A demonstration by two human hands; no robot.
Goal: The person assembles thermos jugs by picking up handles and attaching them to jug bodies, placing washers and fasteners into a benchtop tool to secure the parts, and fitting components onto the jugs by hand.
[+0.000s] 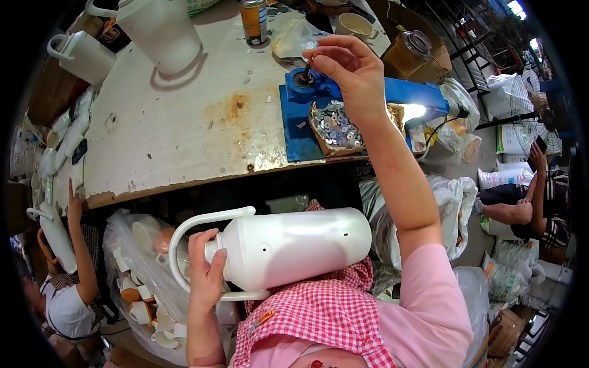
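A white plastic thermos jug shell (307,248) lies on its side across my lap, with two small holes in its wall. My left hand (207,264) is closed around its neck, inside the loop of the white handle (215,216). My right hand (353,70) is raised over the blue metal machine (294,113). Its thumb and forefinger pinch together just above the machine's upright post; whatever small piece they hold is too small to name. Below that hand, a cardboard box (319,144) holds many small metal washers (339,124).
More white jug shells (156,37) stand on the worktable (172,135) at the back left. An orange can (253,23) and a cup (356,26) are at the back. A clear bag (178,294) of plastic cups stands at left. Other people (67,300) sit on both sides.
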